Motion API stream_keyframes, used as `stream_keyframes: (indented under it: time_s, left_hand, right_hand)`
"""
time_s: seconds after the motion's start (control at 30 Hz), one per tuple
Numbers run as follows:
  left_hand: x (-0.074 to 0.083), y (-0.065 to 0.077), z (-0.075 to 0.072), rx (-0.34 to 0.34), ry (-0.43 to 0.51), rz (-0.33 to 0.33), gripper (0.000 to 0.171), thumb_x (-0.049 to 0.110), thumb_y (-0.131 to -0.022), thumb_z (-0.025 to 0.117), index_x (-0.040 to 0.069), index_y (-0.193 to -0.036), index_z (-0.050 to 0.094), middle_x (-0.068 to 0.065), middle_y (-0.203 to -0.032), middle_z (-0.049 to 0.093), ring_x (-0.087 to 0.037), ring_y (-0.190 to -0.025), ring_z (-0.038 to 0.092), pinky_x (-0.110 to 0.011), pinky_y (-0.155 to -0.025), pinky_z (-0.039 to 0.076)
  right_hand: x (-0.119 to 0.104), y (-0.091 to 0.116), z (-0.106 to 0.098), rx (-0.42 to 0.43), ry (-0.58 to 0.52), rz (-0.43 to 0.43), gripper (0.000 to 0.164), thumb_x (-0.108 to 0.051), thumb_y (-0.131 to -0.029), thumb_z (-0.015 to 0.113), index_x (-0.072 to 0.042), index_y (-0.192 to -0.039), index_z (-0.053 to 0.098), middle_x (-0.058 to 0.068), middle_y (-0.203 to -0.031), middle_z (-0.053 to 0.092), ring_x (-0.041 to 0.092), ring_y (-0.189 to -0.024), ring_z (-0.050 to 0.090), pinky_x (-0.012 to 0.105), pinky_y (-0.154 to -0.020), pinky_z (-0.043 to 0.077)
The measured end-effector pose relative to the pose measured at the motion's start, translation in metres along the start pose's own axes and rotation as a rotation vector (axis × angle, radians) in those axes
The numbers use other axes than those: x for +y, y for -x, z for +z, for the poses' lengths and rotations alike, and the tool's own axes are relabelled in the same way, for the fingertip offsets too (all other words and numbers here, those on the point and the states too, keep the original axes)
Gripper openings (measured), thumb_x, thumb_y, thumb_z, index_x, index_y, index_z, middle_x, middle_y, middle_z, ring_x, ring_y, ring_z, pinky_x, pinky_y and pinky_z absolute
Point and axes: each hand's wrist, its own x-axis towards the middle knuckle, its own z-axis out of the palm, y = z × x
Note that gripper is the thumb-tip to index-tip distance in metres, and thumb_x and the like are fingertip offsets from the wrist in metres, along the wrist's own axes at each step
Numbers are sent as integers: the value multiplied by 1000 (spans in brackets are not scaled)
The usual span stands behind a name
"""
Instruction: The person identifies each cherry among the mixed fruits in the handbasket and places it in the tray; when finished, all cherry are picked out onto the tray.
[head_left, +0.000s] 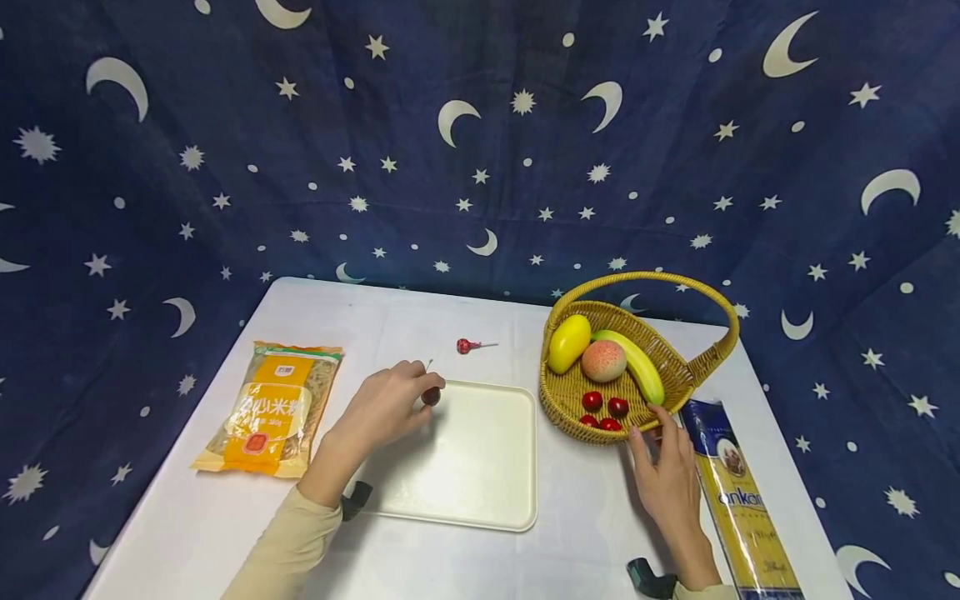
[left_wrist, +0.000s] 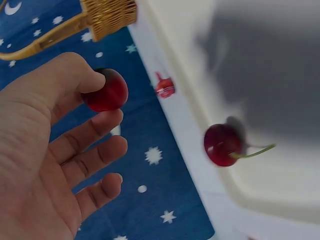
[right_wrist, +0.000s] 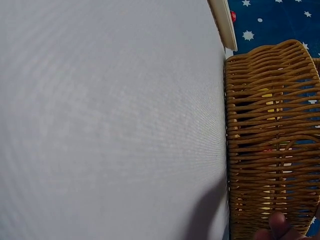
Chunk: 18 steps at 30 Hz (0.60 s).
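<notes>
Between thumb and index finger, my left hand [head_left: 386, 404] pinches a dark red cherry [left_wrist: 107, 92] above the far left edge of the cream tray [head_left: 480, 458]. A second cherry [left_wrist: 222, 145], with a green stem, rests on the tray in the left wrist view; in the head view the left hand mostly hides it. My right hand [head_left: 671, 471] holds the near rim of the wicker basket [head_left: 558, 408], fingers over the rim and thumb outside. Inside the basket are several red cherries [head_left: 618, 407], a peach [head_left: 603, 361], a banana [head_left: 640, 367] and a yellow mango-like fruit [head_left: 569, 343].
A red-wrapped lollipop [head_left: 465, 345] lies behind the tray. On the left is an orange bag of rice noodles [head_left: 270, 412]; a blue and yellow pasta packet [head_left: 742, 500] lies right of the basket. The basket's tall handle [head_left: 652, 277] arches over it. Behind hangs a starry blue cloth [head_left: 525, 208].
</notes>
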Motion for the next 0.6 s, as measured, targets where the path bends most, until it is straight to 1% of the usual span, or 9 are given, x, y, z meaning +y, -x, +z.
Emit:
stream_keyframes:
  time_s: [0.1, 0.27, 0.33, 0.4, 0.5, 0.6]
  left_hand:
    - [-3, 0, 11, -26, -31, 0, 25, 16, -81, 81, 24, -104, 77, 6, -82, 60, -11, -71, 50, -26, -58, 41]
    - [-7, 0, 31, -91, -70, 5, 23, 16, -86, 81, 22, -108, 79, 2, -86, 63, -15, -72, 54, -29, -60, 44]
    - [-8, 1, 38, -110, -73, 1, 22, 13, -86, 81, 21, -107, 79, 1, -84, 62, -15, -71, 51, -30, -61, 43]
    - [-8, 3, 43, -115, -82, 1, 23, 10, -85, 80, 21, -105, 79, 0, -84, 62, -14, -69, 49, -31, -61, 43]
    - [-8, 4, 47, -102, -90, 12, 26, 6, -82, 80, 22, -103, 80, 0, -81, 60, -13, -68, 44, -30, -60, 40]
    - [-8, 3, 48, -95, -103, 19, 28, 6, -82, 81, 23, -104, 80, 0, -82, 60, -13, -68, 45, -29, -61, 40]
  right_hand:
    - [0, 0, 0, 0, 4, 1, 55, -34, -107, 62, -15, -156, 47, 21, -118, 58, 35, -103, 50, 44, -78, 35]
    - [1, 0, 0, 3, 6, -2, 56, -34, -107, 62, -14, -156, 47, 21, -117, 58, 33, -100, 49, 42, -77, 34]
    - [1, 0, 0, 2, 3, 1, 56, -34, -107, 62, -15, -156, 47, 21, -117, 58, 34, -101, 49, 43, -78, 35]
    - [2, -1, 0, -1, -1, 7, 56, -34, -107, 62, -15, -157, 47, 21, -118, 58, 34, -102, 49, 43, -78, 35]
    - [2, -1, 1, -5, -1, 15, 56, -35, -107, 63, -16, -157, 47, 20, -118, 57, 34, -102, 49, 43, -78, 34]
    - [2, -1, 0, -8, 0, 17, 56, -35, -107, 62, -17, -157, 47, 19, -118, 57, 33, -101, 48, 42, -78, 34]
